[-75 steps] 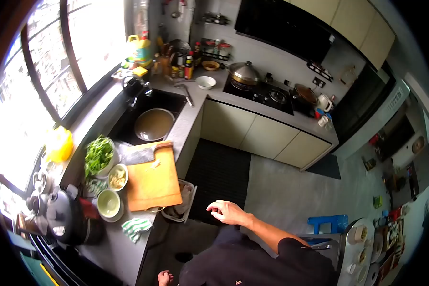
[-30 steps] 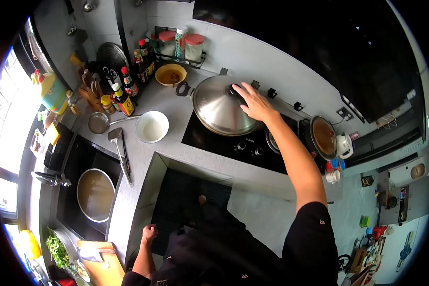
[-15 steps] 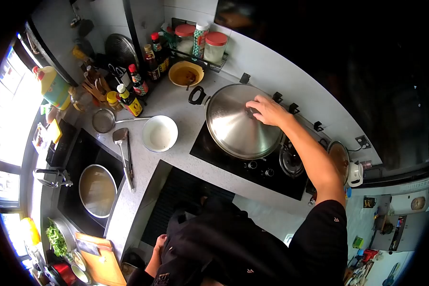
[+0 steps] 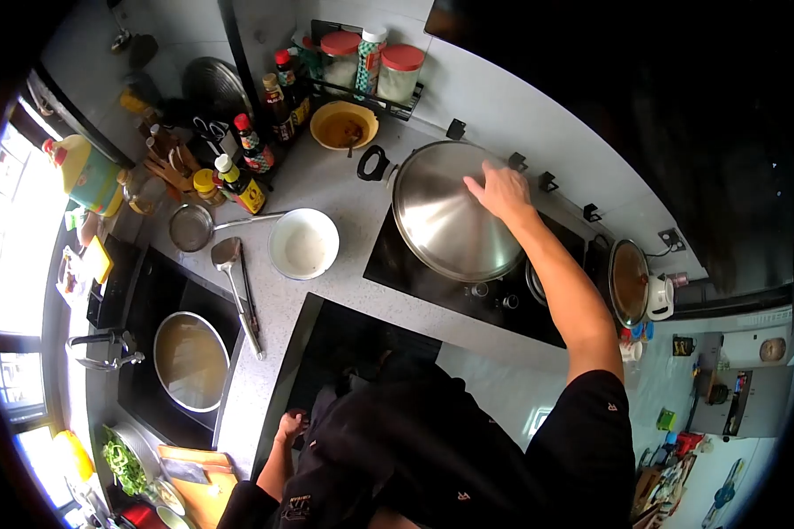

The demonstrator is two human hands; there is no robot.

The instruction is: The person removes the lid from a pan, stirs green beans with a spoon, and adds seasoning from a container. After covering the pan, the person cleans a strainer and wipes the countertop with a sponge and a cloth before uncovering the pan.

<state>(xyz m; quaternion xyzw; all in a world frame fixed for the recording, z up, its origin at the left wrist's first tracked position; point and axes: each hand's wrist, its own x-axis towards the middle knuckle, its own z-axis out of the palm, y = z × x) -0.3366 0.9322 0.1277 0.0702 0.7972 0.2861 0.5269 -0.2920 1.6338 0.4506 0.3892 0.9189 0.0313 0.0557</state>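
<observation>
My right hand [image 4: 505,190] is over the top of the large domed steel lid [image 4: 450,229], its fingers curled around the knob, which they hide. The lid covers a wide pan on the black stove [image 4: 397,260]; a black loop handle [image 4: 373,164] sticks out on the left. Low beside my body, my left hand [image 4: 291,425] is loosely closed, with nothing visible in it. Left of the stove stands a white bowl [image 4: 303,244], and behind it a yellow bowl [image 4: 344,126] holds brown liquid and a spoon.
A basin of cloudy water [image 4: 191,361] sits in the dark sink [image 4: 141,388]. A spatula [image 4: 238,295] and a strainer [image 4: 191,227] lie on the counter [image 4: 340,189]. Sauce bottles [image 4: 240,187] stand behind. Right of the stove is another lidded pot [image 4: 628,282].
From the cutting board area, the view has moved to the stove. My right hand has reached the lid; over the last half second the lid's face has turned more toward the camera.
</observation>
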